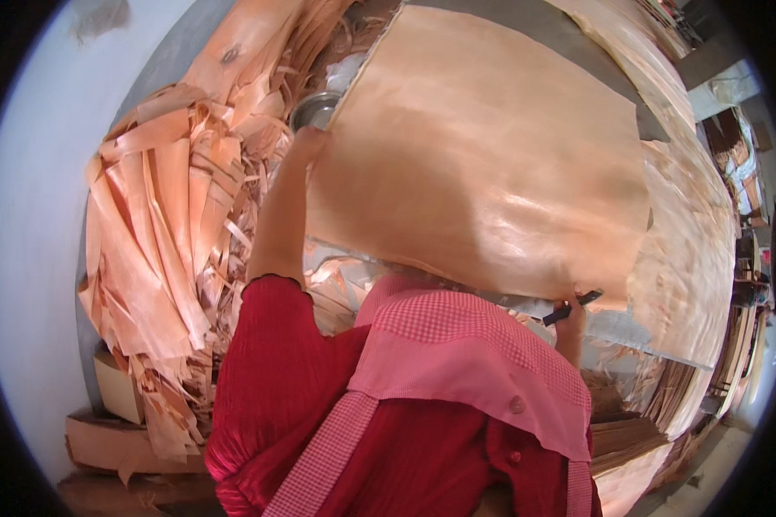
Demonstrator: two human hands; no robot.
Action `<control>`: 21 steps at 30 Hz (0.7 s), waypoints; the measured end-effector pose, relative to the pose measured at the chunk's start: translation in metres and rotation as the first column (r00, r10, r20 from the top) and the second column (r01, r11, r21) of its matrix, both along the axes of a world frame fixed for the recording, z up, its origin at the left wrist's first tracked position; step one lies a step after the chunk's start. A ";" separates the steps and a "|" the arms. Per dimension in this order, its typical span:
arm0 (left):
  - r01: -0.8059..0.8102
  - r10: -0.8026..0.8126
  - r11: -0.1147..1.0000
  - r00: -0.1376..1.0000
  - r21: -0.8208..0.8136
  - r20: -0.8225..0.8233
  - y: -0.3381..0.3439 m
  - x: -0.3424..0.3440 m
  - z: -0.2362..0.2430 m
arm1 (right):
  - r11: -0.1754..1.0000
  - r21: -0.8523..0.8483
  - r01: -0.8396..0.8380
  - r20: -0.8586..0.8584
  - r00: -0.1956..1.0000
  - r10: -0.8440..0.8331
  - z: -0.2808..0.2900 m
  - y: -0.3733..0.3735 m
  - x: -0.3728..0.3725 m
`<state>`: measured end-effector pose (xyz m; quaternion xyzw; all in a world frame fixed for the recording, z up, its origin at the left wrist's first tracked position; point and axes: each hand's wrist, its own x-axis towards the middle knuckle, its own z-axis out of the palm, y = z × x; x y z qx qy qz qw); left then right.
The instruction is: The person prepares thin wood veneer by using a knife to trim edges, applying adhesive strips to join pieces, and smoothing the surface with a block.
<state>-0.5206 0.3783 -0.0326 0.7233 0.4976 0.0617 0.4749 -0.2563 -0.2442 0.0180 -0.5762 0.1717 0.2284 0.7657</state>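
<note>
A large tan wood veneer sheet (491, 146) lies spread before me. At its left edge, beside a round metal bowl (316, 110), my left hand (316, 140) touches the sheet; its fingers are too indistinct to show whether they grip. My right hand (570, 319) is closed around a slim black tool (573, 308), which looks like a utility knife, at the sheet's near right edge. Part of that hand is hidden behind the tool and the sheet. Beneath the large sheet, paler veneer (685, 250) sticks out on the right.
Torn veneer strips (151, 233) are heaped along the left, beside a pale wall (39, 189). More scraps (341, 289) lie below the sheet's near edge. Stacked brown veneer (629, 439) sits at the lower right. A crumpled white plastic piece (345, 71) is behind the bowl.
</note>
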 end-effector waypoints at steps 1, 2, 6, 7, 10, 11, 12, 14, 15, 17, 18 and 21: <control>-0.129 0.190 0.933 0.969 -0.336 0.156 -0.020 0.007 0.035 | 1.000 0.019 -0.003 0.000 1.000 0.003 0.006 -0.015 -0.004; -0.180 0.274 0.887 0.946 -0.426 0.172 -0.036 -0.010 0.056 | 0.998 0.049 -0.046 -0.014 0.999 0.047 0.007 -0.026 -0.005; -0.191 0.266 0.907 0.951 -0.376 0.158 -0.091 -0.113 0.042 | 0.998 -0.030 -0.048 -0.142 0.989 0.043 0.015 -0.033 -0.029; -0.203 0.267 0.917 0.952 -0.343 0.150 -0.101 -0.120 0.039 | 0.999 -0.050 -0.018 -0.154 0.988 0.010 0.017 -0.036 -0.032; -0.312 0.372 0.911 0.904 -0.269 0.212 -0.132 -0.124 0.040 | 0.999 -0.025 0.034 -0.152 0.988 -0.037 0.002 -0.056 -0.035; -0.339 0.404 0.903 0.878 -0.264 0.257 -0.143 -0.109 0.039 | 0.952 -0.197 -0.234 0.045 0.968 0.247 -0.012 -0.066 -0.035; -0.293 0.328 0.941 0.912 -0.168 0.248 -0.135 -0.122 0.020 | 0.927 -0.283 -0.248 0.059 0.960 0.275 -0.010 -0.064 -0.036; -0.292 0.309 0.951 0.902 -0.103 0.301 -0.130 -0.139 -0.015 | 0.899 -0.398 -0.181 -0.068 0.983 0.168 0.013 -0.044 -0.047; -0.339 0.352 0.935 0.868 -0.099 0.351 -0.130 -0.151 -0.021 | 0.892 -0.425 -0.155 -0.181 0.980 0.084 0.029 -0.025 -0.051; -0.364 0.369 0.926 0.807 -0.104 0.461 -0.126 -0.146 -0.028 | 0.862 -0.500 -0.079 0.038 0.993 0.113 0.000 -0.034 -0.035; -0.332 0.361 0.932 0.828 -0.144 0.429 -0.133 -0.125 -0.016 | 0.883 -0.468 0.027 0.084 0.996 0.015 -0.016 -0.046 -0.034; -0.387 0.414 0.909 0.800 -0.155 0.434 -0.129 -0.134 -0.022 | 0.726 -0.686 -0.043 0.148 0.969 0.197 -0.020 -0.046 -0.033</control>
